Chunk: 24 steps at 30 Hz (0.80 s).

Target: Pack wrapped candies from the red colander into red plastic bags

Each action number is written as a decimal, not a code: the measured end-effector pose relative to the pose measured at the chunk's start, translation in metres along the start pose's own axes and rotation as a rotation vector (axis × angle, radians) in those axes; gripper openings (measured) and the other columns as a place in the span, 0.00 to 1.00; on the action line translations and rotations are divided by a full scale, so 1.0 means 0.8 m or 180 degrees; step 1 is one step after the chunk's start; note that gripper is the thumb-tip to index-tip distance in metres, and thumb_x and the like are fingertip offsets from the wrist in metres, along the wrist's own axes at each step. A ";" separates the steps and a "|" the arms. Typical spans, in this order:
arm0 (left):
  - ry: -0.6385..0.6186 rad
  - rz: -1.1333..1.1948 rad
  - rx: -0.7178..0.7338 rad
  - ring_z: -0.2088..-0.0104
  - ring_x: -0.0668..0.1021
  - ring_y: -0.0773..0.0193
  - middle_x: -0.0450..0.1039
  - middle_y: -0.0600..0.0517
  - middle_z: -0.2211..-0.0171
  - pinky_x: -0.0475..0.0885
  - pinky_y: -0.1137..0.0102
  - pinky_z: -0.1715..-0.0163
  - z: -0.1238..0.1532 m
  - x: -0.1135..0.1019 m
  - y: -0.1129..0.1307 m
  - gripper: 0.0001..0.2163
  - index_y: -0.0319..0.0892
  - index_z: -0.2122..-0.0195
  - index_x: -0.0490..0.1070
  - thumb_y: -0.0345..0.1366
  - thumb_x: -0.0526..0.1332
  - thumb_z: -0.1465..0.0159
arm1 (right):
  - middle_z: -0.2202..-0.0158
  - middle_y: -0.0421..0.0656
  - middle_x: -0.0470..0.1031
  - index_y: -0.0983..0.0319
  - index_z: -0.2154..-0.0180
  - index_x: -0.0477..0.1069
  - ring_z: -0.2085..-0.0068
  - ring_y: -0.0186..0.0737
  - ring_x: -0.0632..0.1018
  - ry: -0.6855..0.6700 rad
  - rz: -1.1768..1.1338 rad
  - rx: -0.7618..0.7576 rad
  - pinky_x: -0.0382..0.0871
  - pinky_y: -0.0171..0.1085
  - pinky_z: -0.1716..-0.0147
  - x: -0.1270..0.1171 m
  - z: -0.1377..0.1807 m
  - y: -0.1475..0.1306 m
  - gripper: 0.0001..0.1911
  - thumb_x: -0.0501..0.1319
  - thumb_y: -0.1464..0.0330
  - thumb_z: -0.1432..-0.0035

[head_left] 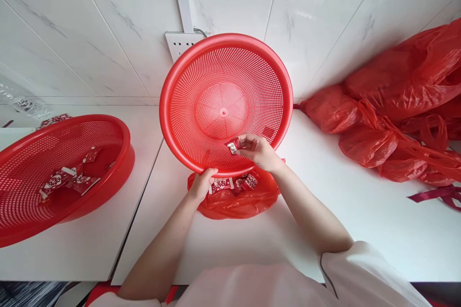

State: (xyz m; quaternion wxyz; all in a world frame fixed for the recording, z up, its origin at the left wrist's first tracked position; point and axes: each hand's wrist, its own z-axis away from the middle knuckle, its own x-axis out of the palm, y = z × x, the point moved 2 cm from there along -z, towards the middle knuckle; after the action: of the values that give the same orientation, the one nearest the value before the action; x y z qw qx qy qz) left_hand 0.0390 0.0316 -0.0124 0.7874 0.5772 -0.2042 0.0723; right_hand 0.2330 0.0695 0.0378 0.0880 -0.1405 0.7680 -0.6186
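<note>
A round red perforated basket point(223, 57) stands tilted up toward me on the white table point(360, 220), its back against the wall. My left hand point(200, 184) grips its lower rim. My right hand point(256, 149) reaches into the basket's lower part and pinches a small red-and-white wrapped candy point(234, 146). Just below the basket lies an open red plastic bag point(237, 201) with several similar red wrapped candies point(234, 183) in it.
A second red perforated basket point(21, 220) sits at the left on an adjoining table, holding several red packets point(68, 180). Filled red plastic bags point(396, 105) are piled at the right against the wall. A dark red ribbon point(437, 195) lies near them. A white socket strip point(178, 43) hangs behind the basket.
</note>
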 end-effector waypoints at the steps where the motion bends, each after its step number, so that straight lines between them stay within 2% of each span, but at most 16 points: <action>1: -0.0005 0.0008 -0.0008 0.56 0.80 0.50 0.80 0.47 0.63 0.76 0.62 0.60 0.000 0.000 0.000 0.09 0.38 0.65 0.76 0.34 0.61 0.45 | 0.61 0.43 0.76 0.61 0.60 0.72 0.59 0.37 0.77 -0.0025 0.0078 -0.0058 0.73 0.43 0.53 0.000 0.000 -0.001 0.11 0.64 0.73 0.48; 3: -0.0022 0.0031 -0.0001 0.55 0.79 0.50 0.79 0.46 0.62 0.76 0.61 0.59 0.000 0.000 0.000 0.08 0.38 0.65 0.76 0.34 0.61 0.45 | 0.64 0.41 0.75 0.61 0.65 0.73 0.59 0.37 0.77 -0.0086 0.0191 -0.0168 0.74 0.43 0.55 0.001 0.001 -0.005 0.07 0.62 0.75 0.48; 6: -0.0044 0.0073 0.0006 0.55 0.79 0.48 0.80 0.46 0.65 0.76 0.59 0.58 -0.001 -0.003 -0.002 0.09 0.38 0.65 0.77 0.34 0.61 0.45 | 0.64 0.41 0.75 0.61 0.68 0.72 0.60 0.37 0.77 -0.0195 0.0266 -0.0208 0.74 0.42 0.56 0.002 0.003 -0.011 0.07 0.60 0.77 0.49; 10: 0.0101 0.0075 -0.0111 0.57 0.80 0.46 0.80 0.46 0.68 0.76 0.57 0.58 -0.005 -0.010 -0.005 0.10 0.38 0.64 0.77 0.35 0.61 0.45 | 0.61 0.42 0.77 0.61 0.63 0.73 0.59 0.38 0.78 -0.0433 0.0583 0.0006 0.73 0.41 0.56 0.002 0.008 -0.018 0.07 0.62 0.71 0.46; 13: 0.0177 0.0122 -0.0097 0.57 0.80 0.46 0.80 0.45 0.67 0.76 0.56 0.57 -0.007 -0.014 -0.002 0.12 0.36 0.61 0.77 0.35 0.61 0.45 | 0.63 0.41 0.78 0.60 0.59 0.74 0.62 0.37 0.78 -0.1009 0.1088 0.0107 0.71 0.38 0.61 0.005 0.013 -0.026 0.11 0.64 0.67 0.46; 16: 0.0182 0.0177 0.0053 0.57 0.80 0.48 0.80 0.44 0.63 0.75 0.57 0.56 -0.008 -0.015 0.005 0.13 0.35 0.60 0.76 0.34 0.61 0.45 | 0.68 0.38 0.78 0.60 0.61 0.75 0.70 0.34 0.76 -0.1774 0.1674 0.0245 0.68 0.34 0.69 0.012 0.019 -0.029 0.08 0.63 0.68 0.45; 18: 0.0185 0.0185 0.0154 0.57 0.80 0.48 0.79 0.43 0.62 0.75 0.57 0.56 -0.009 -0.015 0.010 0.13 0.35 0.60 0.76 0.34 0.61 0.45 | 0.70 0.38 0.77 0.60 0.64 0.76 0.72 0.33 0.74 -0.1906 0.1982 0.0248 0.65 0.33 0.72 0.017 0.022 -0.027 0.06 0.62 0.71 0.46; 21: 0.0244 0.0198 0.0302 0.57 0.80 0.49 0.79 0.43 0.61 0.75 0.57 0.56 -0.010 -0.016 0.014 0.12 0.35 0.62 0.76 0.33 0.61 0.45 | 0.65 0.40 0.79 0.58 0.62 0.77 0.67 0.36 0.77 -0.1737 0.2276 0.0197 0.66 0.33 0.69 0.024 0.026 -0.023 0.11 0.61 0.75 0.47; 24: 0.0325 0.0170 0.0444 0.57 0.79 0.49 0.79 0.44 0.61 0.76 0.56 0.56 -0.012 -0.019 0.016 0.12 0.35 0.61 0.75 0.32 0.61 0.46 | 0.63 0.39 0.81 0.57 0.62 0.79 0.63 0.38 0.79 -0.2154 0.2044 0.0338 0.69 0.34 0.65 0.027 0.033 -0.029 0.10 0.61 0.70 0.44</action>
State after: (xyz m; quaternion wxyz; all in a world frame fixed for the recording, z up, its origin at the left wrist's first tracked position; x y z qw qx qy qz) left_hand 0.0230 0.0468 -0.0096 0.7525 0.6205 -0.1735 0.1366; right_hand 0.2232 0.0337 0.0556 0.5275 -0.0849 0.6680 -0.5179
